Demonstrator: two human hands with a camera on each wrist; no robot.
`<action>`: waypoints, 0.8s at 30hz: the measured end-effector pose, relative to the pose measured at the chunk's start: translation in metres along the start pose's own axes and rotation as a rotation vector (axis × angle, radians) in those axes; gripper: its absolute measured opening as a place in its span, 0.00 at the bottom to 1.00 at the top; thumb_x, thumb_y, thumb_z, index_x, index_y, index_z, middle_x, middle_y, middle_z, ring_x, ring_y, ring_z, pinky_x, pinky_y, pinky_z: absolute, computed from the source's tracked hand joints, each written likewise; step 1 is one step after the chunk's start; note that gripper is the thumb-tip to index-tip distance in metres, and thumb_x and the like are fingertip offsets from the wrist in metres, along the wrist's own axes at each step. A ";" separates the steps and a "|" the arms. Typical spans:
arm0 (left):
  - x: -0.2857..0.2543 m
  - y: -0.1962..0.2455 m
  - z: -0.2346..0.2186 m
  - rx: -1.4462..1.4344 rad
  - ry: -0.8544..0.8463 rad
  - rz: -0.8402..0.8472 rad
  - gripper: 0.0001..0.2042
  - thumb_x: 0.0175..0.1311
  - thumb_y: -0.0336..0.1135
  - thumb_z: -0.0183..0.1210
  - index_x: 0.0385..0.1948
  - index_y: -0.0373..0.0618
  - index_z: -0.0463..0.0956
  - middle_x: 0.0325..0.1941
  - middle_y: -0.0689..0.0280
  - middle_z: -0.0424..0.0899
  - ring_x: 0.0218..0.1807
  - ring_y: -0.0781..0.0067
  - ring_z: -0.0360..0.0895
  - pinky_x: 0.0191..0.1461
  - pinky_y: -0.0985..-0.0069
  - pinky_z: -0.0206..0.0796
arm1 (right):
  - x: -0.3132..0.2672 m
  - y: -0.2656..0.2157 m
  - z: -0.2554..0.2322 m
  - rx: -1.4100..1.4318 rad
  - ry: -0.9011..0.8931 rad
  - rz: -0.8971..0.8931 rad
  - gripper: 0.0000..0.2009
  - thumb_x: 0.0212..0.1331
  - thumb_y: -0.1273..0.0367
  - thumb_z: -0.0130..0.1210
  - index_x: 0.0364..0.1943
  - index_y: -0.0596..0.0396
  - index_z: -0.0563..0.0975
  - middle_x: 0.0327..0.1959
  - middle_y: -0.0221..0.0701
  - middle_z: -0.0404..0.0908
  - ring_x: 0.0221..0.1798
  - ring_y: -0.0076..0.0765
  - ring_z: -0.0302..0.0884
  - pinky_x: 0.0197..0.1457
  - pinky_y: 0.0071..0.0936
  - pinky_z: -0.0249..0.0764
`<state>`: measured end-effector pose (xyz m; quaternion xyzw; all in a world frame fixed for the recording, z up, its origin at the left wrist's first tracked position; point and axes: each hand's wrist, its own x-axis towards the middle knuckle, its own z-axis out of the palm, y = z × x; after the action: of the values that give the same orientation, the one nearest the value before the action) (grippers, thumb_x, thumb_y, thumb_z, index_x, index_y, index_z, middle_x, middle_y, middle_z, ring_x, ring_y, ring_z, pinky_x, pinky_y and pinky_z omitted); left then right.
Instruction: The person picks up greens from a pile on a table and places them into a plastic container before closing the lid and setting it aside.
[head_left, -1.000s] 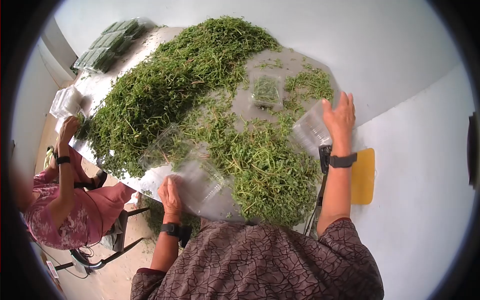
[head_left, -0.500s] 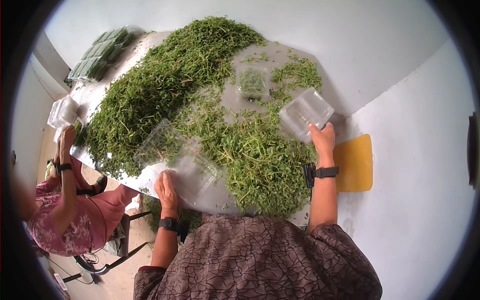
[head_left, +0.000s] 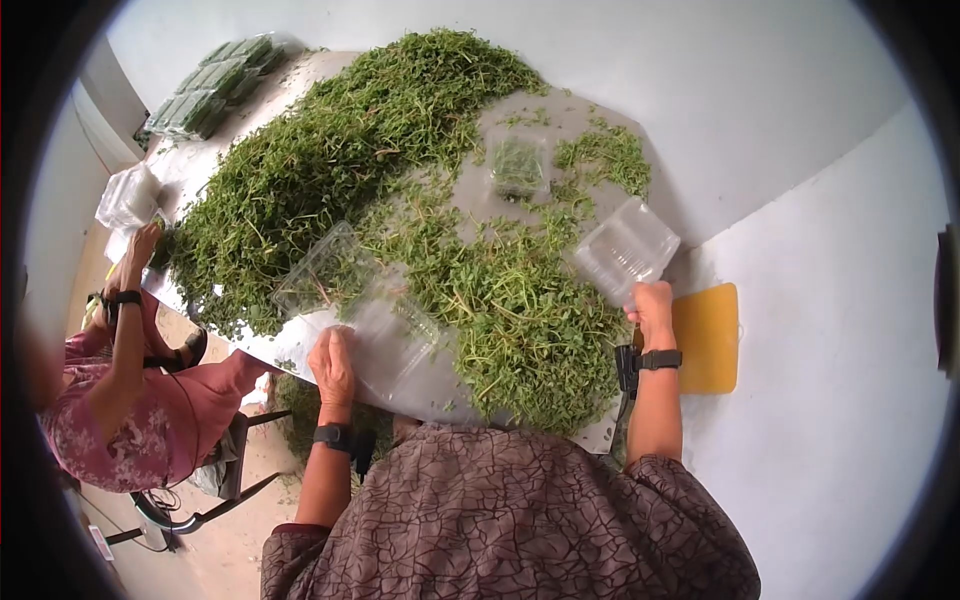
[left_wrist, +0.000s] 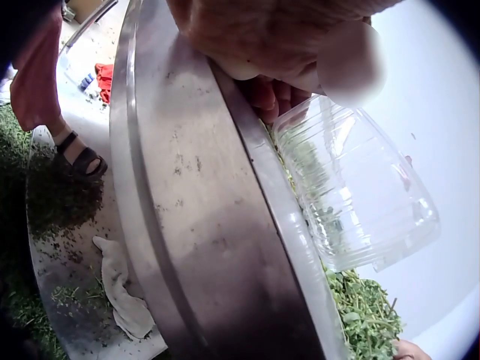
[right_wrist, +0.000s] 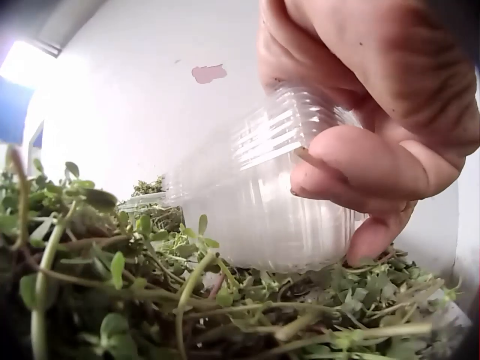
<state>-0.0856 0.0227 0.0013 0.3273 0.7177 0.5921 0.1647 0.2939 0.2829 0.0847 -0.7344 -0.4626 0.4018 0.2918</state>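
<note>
At the near table edge, my left hand (head_left: 333, 368) pinches the rim of an open, clear plastic clamshell container (head_left: 395, 350). One half of that container overlaps the greens in the head view. In the left wrist view its ridged wall (left_wrist: 352, 180) stands just beyond my fingers. To the right, my right hand (head_left: 652, 305) grips a clear plastic container (head_left: 630, 245) by its near corner. The right wrist view shows my curled fingers (right_wrist: 360, 161) at the ridged corner, with the container low over the leafy stems (right_wrist: 150, 285). A heap of leafy greens (head_left: 540, 330) lies between my hands.
A larger pile of greens (head_left: 330, 150) covers the table's middle. A filled container (head_left: 520, 168) stands at the back. Packed containers (head_left: 215, 85) are stacked far left, near empty ones (head_left: 130, 197). Another person (head_left: 140, 420) sits at left. A yellow board (head_left: 705, 340) is at right.
My right hand, earlier raised with spread fingers beside the clear container, has come nearer and curled onto its near corner. The container has turned. My left hand stays at the clamshell.
</note>
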 end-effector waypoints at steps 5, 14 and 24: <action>-0.001 -0.001 -0.006 0.095 -0.066 -0.016 0.22 0.73 0.44 0.40 0.31 0.33 0.75 0.27 0.61 0.80 0.30 0.73 0.74 0.37 0.77 0.66 | -0.002 -0.003 0.016 0.029 0.031 0.002 0.13 0.50 0.73 0.50 0.36 0.71 0.75 0.25 0.41 0.78 0.17 0.33 0.75 0.11 0.24 0.64; -0.001 0.005 -0.006 0.148 -0.089 -0.027 0.20 0.73 0.43 0.40 0.28 0.35 0.72 0.24 0.62 0.76 0.27 0.72 0.72 0.34 0.77 0.65 | 0.051 -0.037 0.057 0.072 0.039 -0.037 0.15 0.48 0.76 0.44 0.37 0.72 0.78 0.27 0.44 0.80 0.18 0.35 0.78 0.12 0.25 0.70; -0.005 -0.001 -0.004 0.135 0.019 -0.030 0.17 0.68 0.41 0.44 0.23 0.37 0.70 0.16 0.62 0.66 0.19 0.66 0.62 0.26 0.69 0.54 | 0.118 -0.091 0.102 0.033 0.061 -0.029 0.13 0.49 0.74 0.45 0.35 0.69 0.77 0.26 0.42 0.80 0.18 0.33 0.77 0.11 0.25 0.68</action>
<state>-0.0845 0.0167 0.0010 0.3215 0.7622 0.5430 0.1443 0.1950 0.4330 0.0676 -0.7345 -0.4575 0.3827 0.3237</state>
